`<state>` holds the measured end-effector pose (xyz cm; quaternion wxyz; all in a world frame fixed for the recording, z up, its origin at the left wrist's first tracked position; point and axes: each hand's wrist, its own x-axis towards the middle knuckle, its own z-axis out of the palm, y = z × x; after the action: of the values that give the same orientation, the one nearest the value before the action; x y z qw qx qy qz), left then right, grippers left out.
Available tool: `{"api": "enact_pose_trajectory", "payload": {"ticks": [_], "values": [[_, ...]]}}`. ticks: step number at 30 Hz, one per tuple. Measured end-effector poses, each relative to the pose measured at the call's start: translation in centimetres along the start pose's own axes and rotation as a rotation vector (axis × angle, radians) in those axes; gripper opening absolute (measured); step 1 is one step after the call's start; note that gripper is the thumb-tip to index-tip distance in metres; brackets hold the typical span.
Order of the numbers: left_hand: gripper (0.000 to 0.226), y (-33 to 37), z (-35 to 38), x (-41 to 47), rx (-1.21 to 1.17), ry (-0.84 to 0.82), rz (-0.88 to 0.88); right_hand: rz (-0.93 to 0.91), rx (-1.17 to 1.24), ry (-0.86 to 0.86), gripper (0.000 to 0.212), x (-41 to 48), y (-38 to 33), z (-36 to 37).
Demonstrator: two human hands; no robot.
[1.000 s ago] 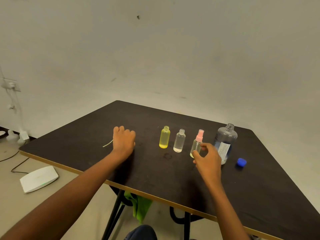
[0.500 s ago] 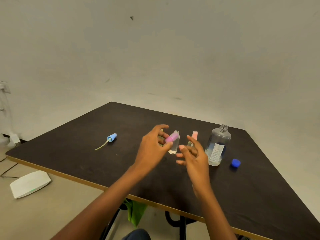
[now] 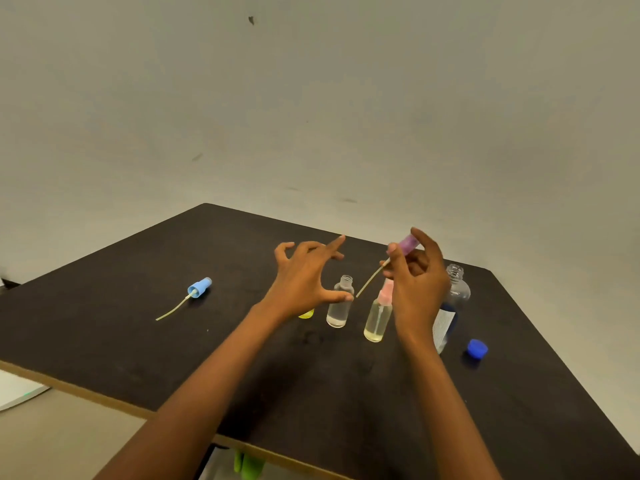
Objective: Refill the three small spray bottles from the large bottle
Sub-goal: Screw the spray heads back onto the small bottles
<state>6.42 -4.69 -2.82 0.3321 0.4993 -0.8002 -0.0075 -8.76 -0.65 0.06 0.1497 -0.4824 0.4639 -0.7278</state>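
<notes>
Purple spray head (image 3: 408, 244) pinched in my right hand (image 3: 419, 285), dip tube (image 3: 369, 282) slanting down-left of fingers. Left hand (image 3: 304, 278) spread, holding nothing, thumb by open clear bottle (image 3: 341, 303). Risks: thumb tips bottle; tube drips; wrist knocks pink-capped bottle (image 3: 379, 313).

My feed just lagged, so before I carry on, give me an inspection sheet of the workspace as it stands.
Surface: dark table, no spill seen.
Job's things: yellow bottle mostly hidden behind the left hand; clear bottle open; pink-capped bottle closed; large bottle open.
Clutter: blue spray head lying at the left; blue cap beside the large bottle.
Hands: left hand fingers spread, holding nothing; right hand pinches purple spray head, tube hanging.
Cables: nothing seen.
Surroundings: plain wall; white device on the floor; green cloth under the table.
</notes>
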Motion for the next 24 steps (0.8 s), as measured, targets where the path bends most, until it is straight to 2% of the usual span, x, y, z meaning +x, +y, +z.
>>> {"api": "enact_pose_trajectory", "payload": {"ticks": [4,8,18,24], "values": [[0.102,-0.8,1.7,0.8,0.204,-0.077,0.045,-0.118,-0.094,0.059,0.038,1.7,1.0,0.9],[0.106,-0.8,2.9,1.3,0.252,-0.035,0.068,-0.205,-0.165,0.069,0.041,2.5,2.4,2.1],[0.106,-0.7,4.1,1.2,0.195,0.061,0.086,-0.372,-0.320,0.021,0.039,1.9,4.2,3.7],[0.112,-0.7,4.2,0.7,0.092,0.148,0.076,-0.402,-0.356,-0.110,0.041,1.3,5.3,4.0]]}}
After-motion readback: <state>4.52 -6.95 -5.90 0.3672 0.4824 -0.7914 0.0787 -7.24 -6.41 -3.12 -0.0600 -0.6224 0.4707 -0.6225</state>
